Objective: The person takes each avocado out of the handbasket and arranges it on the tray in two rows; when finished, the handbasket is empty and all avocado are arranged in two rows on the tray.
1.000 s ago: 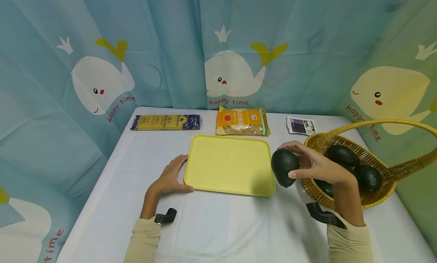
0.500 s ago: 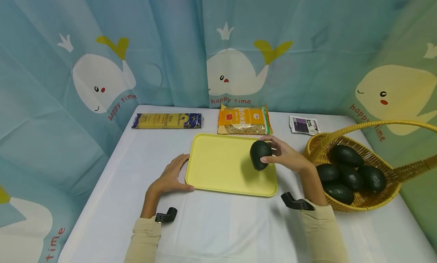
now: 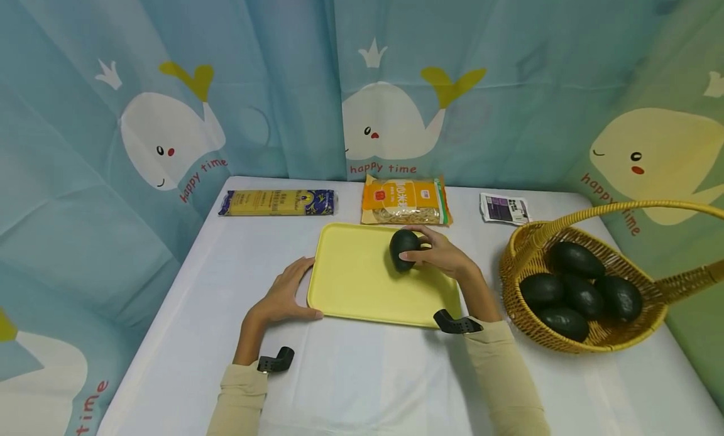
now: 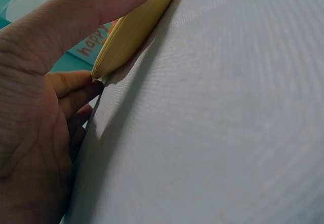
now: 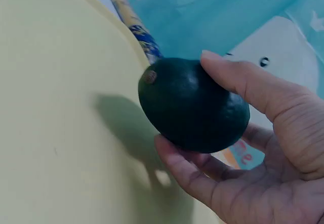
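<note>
A dark green avocado point(image 3: 404, 250) is pinched between the thumb and fingers of my right hand point(image 3: 444, 255). In the right wrist view the avocado point(image 5: 195, 105) lies on its side above the yellow tray point(image 5: 55, 82), its shadow falling on the tray; its stem end points away from the palm. My left hand point(image 3: 281, 293) holds the near left corner of the tray point(image 3: 362, 291), fingers at the left side and thumb on the front rim. The left wrist view has the thumb of this hand point(image 4: 45, 46) against the tray's rim point(image 4: 131, 36).
At right stands a wicker basket point(image 3: 526, 310) with a tall handle and several avocados point(image 3: 577, 260) in it. Behind the tray lie a long noodle packet point(image 3: 277, 202), an orange grain bag point(image 3: 404, 200) and a small white-purple packet point(image 3: 504, 208). A whale-print curtain point(image 3: 294, 78) encloses the table.
My right hand has carried the avocado leftward from beside the basket to over the tray's right-hand part. The left hand stays at the tray corner.
</note>
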Demonstrator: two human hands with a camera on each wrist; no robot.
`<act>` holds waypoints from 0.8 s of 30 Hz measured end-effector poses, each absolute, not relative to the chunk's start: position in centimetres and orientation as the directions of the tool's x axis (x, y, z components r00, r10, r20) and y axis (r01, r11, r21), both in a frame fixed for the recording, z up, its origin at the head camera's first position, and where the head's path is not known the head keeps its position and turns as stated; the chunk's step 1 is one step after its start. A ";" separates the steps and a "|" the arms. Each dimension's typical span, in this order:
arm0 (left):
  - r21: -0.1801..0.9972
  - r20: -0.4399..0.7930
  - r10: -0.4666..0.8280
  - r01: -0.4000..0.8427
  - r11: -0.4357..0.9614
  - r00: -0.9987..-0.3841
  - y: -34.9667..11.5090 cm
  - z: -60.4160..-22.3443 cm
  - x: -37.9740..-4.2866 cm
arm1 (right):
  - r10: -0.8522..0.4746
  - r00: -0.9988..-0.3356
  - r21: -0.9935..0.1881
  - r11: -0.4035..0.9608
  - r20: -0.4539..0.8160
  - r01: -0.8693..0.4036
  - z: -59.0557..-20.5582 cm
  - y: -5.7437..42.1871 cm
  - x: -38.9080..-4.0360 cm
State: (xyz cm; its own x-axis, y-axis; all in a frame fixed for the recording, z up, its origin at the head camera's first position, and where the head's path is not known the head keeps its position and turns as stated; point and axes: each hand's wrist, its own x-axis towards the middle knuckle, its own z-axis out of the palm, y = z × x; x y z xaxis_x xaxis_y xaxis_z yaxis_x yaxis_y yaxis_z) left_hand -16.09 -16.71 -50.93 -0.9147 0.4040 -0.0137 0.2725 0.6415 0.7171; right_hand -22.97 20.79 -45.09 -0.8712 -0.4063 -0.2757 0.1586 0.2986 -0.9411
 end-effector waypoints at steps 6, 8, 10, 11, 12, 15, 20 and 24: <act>0.719 -0.005 0.409 0.281 0.636 -0.913 -16.6 -50.9 -16.0 | -0.372 -0.880 -0.931 0.319 -0.295 0.178 -45.5 18.3 -23.8; 0.722 -0.003 0.410 0.282 0.632 -0.912 -16.6 -51.0 -16.0 | -0.366 -0.882 -0.930 0.317 -0.298 0.183 -45.5 17.5 -23.9; 0.723 -0.008 0.412 0.279 0.632 -0.911 -16.6 -51.0 -16.0 | -0.355 -0.884 -0.928 0.319 -0.303 0.191 -45.5 16.6 -24.0; 0.724 -0.010 0.413 0.278 0.631 -0.911 -16.6 -51.0 -16.0 | -0.349 -0.887 -0.927 0.323 -0.303 0.190 -45.6 16.1 -24.1; 0.727 -0.012 0.415 0.277 0.629 -0.910 -16.6 -51.0 -15.9 | -0.344 -0.888 -0.925 0.330 -0.305 0.190 -45.6 15.7 -24.2; 0.727 -0.016 0.417 0.276 0.629 -0.909 -16.7 -51.0 -15.9 | -0.322 -0.897 -0.917 0.354 -0.304 0.183 -45.7 14.4 -24.5; 0.723 -0.018 0.416 0.276 0.634 -0.909 -16.9 -50.9 -16.0 | -0.304 -0.908 -0.916 0.362 -0.289 0.171 -45.9 12.6 -25.2; 0.724 -0.018 0.424 0.281 0.630 -0.906 -16.9 -50.9 -16.1 | -0.297 -0.912 -0.916 0.366 -0.281 0.163 -46.0 11.4 -25.7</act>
